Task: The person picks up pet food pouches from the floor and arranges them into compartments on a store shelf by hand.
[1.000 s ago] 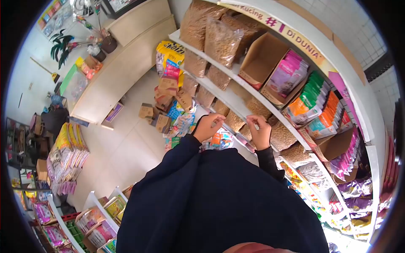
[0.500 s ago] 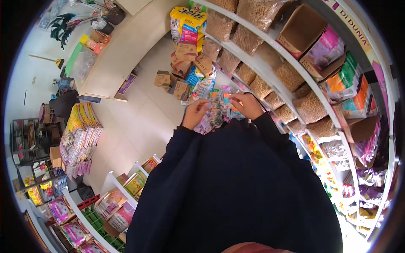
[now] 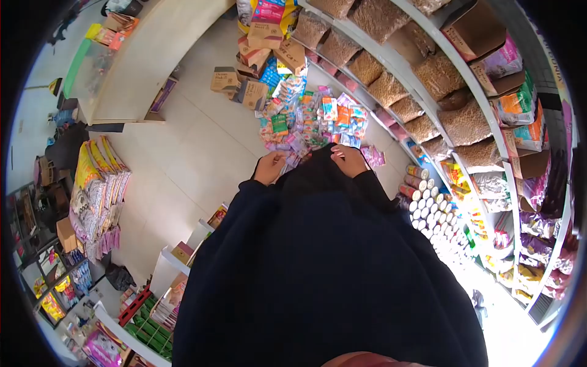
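My right hand [image 3: 350, 161] is closed, its fingertips pinching the raised edge of the dark cloth [image 3: 315, 168] of my garment. My left hand [image 3: 269, 167] has curled fingers at the cloth's other side; what lies in them, if anything, is hidden. Just beyond both hands, a spread of small colourful packets [image 3: 306, 119] covers part of the tiled floor. Among them are an orange packet [image 3: 342, 115] and a green packet [image 3: 279, 125]. The cloth hides the near part of the spread.
Cardboard boxes [image 3: 252, 95] and a yellow cat food bag [image 3: 287, 23] stand behind the packets. Shelves of bagged kibble [image 3: 438, 76] curve along the right, with several cans [image 3: 431, 211] below. Stacked bags [image 3: 101, 189] lie on the left, near a white counter [image 3: 131, 67].
The view has shifted, showing more of the packets and the cans at right. Both hands have drawn back from over the packets toward my body, and dark cloth now rises between them.
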The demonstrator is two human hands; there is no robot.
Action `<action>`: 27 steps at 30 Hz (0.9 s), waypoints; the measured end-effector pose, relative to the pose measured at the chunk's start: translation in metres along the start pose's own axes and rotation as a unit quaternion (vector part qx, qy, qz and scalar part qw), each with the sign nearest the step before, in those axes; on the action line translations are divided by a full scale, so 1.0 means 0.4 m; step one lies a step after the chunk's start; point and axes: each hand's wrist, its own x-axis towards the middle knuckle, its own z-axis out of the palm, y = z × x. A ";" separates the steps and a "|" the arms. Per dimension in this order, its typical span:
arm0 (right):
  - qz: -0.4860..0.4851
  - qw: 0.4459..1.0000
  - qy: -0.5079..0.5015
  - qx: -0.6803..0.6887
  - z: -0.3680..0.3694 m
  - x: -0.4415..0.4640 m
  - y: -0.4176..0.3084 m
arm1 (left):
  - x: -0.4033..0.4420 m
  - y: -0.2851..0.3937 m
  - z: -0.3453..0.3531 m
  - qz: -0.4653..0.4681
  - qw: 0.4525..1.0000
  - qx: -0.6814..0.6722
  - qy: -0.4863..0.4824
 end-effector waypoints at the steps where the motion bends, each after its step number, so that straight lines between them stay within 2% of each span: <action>1: 0.020 1.000 -0.010 0.003 0.022 -0.020 0.012 | -0.002 -0.017 0.008 -0.009 1.000 -0.001 -0.009; 3: 0.047 0.999 -0.020 0.000 0.058 -0.039 0.034 | 0.014 -0.037 0.023 -0.061 0.998 0.010 -0.005; 5: 0.084 0.995 -0.045 -0.010 0.087 -0.054 0.064 | 0.030 -0.057 0.035 -0.062 0.998 0.008 -0.012; 7: 0.107 0.992 -0.064 -0.006 0.115 -0.057 0.094 | 0.069 -0.119 0.048 0.036 0.996 0.085 0.001; 8: 0.128 0.986 -0.099 -0.028 0.128 -0.057 0.113 | 0.085 -0.153 0.061 0.029 0.996 0.082 0.000; 10: 0.165 0.975 -0.141 -0.051 0.164 -0.035 0.170 | 0.120 -0.244 0.095 0.110 0.988 0.092 0.062; 11: 0.176 0.971 -0.152 -0.048 0.193 -0.043 0.203 | 0.118 -0.294 0.112 0.096 0.990 0.089 0.057; 14: 0.179 0.979 -0.088 -0.031 0.257 -0.025 0.317 | 0.139 -0.409 0.161 0.025 0.995 0.100 0.009; 17: 0.243 0.962 -0.123 -0.018 0.317 -0.010 0.439 | 0.154 -0.511 0.228 0.024 0.991 0.131 0.010; 19: 0.262 0.956 -0.127 0.020 0.376 0.005 0.560 | 0.189 -0.639 0.267 0.041 0.985 0.150 -0.068; 20: 0.282 0.948 -0.148 0.021 0.401 0.012 0.612 | 0.176 -0.613 0.298 0.071 0.990 0.100 0.072; 21: 0.304 0.937 -0.170 0.023 0.424 0.014 0.648 | 0.184 -0.641 0.321 0.063 0.991 0.099 0.071; 23: 0.288 0.943 -0.163 0.020 0.483 0.058 0.736 | 0.199 -0.709 0.355 -0.109 0.993 0.025 0.030; 24: 0.268 0.951 -0.152 0.015 0.516 0.081 0.782 | 0.212 -0.755 0.371 -0.120 0.992 0.024 0.028; 26: 0.206 0.965 -0.159 -0.040 0.511 0.163 0.758 | 0.234 -0.848 0.407 -0.120 0.992 0.017 0.041; 27: 0.198 0.963 -0.167 -0.079 0.543 0.188 0.804 | 0.271 -0.865 0.407 -0.187 0.980 -0.058 0.013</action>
